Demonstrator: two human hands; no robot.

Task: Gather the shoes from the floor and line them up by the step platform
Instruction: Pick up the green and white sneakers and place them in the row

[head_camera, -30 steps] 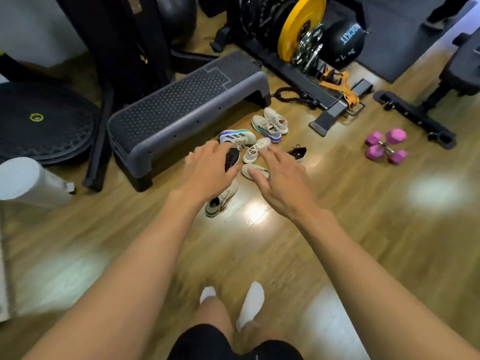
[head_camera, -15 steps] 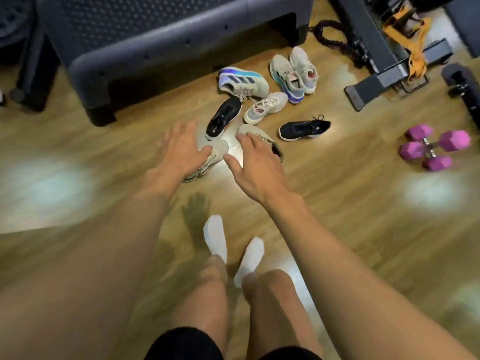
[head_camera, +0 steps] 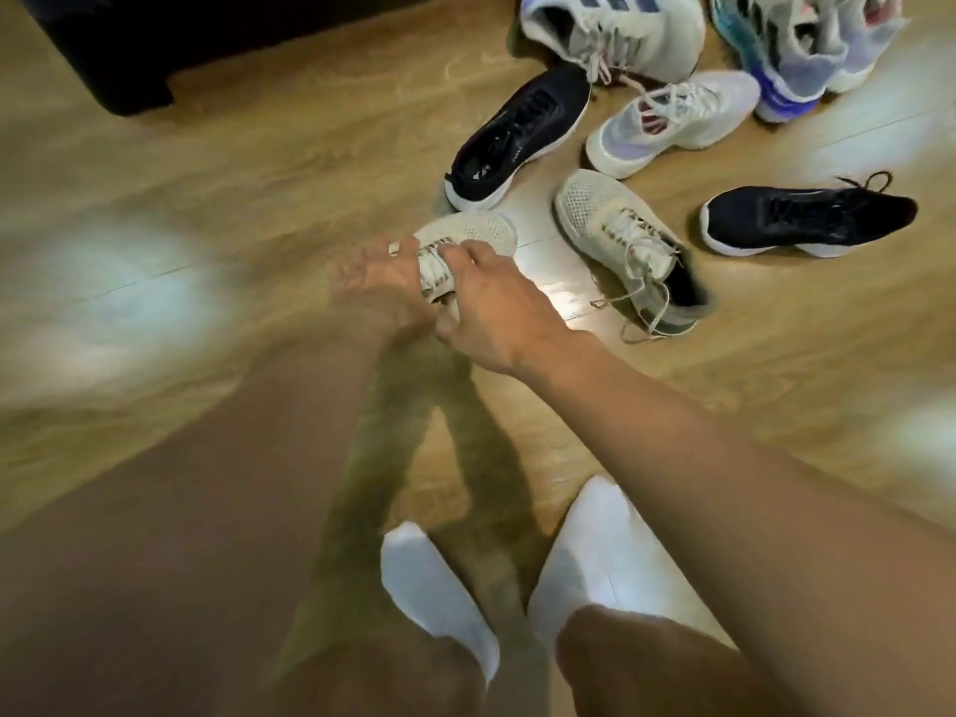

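Reaching down to the wooden floor [head_camera: 258,163], both hands were closed around one beige mesh shoe [head_camera: 473,235]. The left hand [head_camera: 385,287] (it was blurred) gripped the shoe from its left side with the fingers on the laces, and the right hand [head_camera: 491,302] gripped it from the right side, thumb on top. This shoe lay nearest to the person, with its toe pointing away.

Its matching beige shoe [head_camera: 615,235] lay just beside it to the right, with loose laces. A black shoe [head_camera: 522,132] was behind the held one, and a second black shoe [head_camera: 807,219] lay further right. A white shoe with a lilac toe [head_camera: 672,121] was between them. Two more sneakers, one white with dark stripes [head_camera: 610,33] and one with a blue sole [head_camera: 807,49], were at the top edge. The dark corner of the step platform [head_camera: 134,90] stood at the upper left, well apart from the shoes. Two feet in white socks [head_camera: 605,545] were at the bottom.
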